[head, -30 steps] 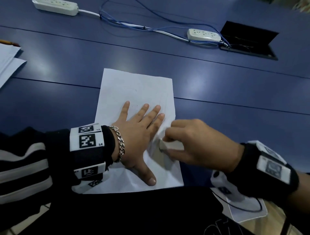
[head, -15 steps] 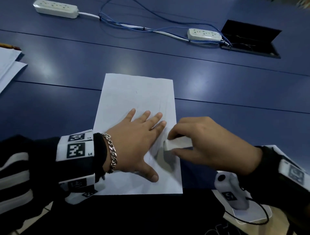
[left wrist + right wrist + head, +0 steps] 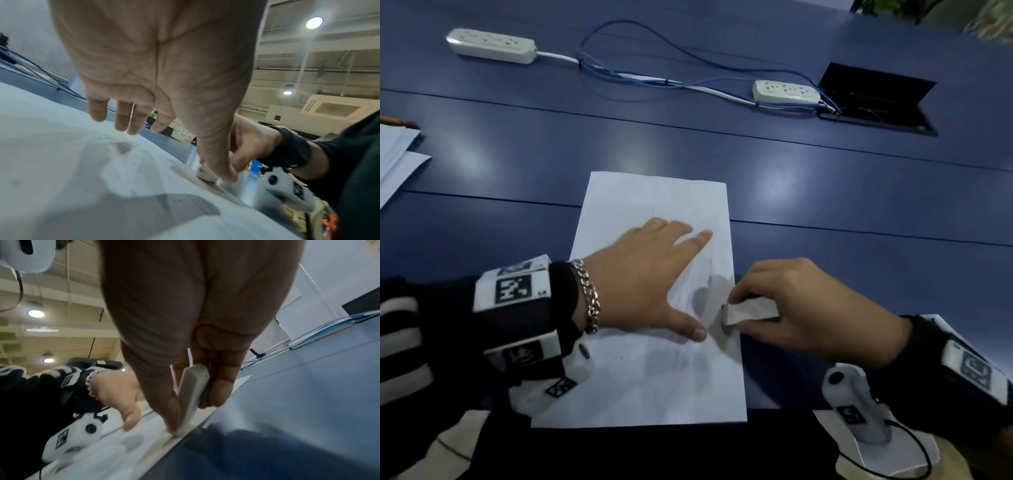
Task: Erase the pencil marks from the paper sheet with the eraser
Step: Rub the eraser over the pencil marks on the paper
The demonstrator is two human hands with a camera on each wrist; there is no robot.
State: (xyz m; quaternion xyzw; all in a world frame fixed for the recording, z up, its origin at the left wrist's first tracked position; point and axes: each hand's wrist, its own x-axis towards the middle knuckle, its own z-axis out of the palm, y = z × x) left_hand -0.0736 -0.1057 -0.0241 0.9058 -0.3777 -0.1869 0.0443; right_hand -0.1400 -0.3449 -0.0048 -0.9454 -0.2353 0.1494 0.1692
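A white paper sheet lies lengthwise on the blue table, with faint pencil lines near its right edge. My left hand lies flat on the sheet's middle, fingers straight, thumb spread toward the near right. My right hand pinches a white block eraser between thumb and fingers. The eraser's tip touches the sheet at its right edge, just right of my left thumb. The right wrist view shows the eraser slanting down onto the paper edge. In the left wrist view, my left hand hovers over the paper.
Two white power strips joined by blue cables lie at the table's far side, beside an open black cable hatch. More paper and a pencil sit at the far left.
The right hand has drawn the eraser rightward and nearer, from beside the left fingertips to the sheet's right edge. The left hand stays pressed on the paper, turned slightly.
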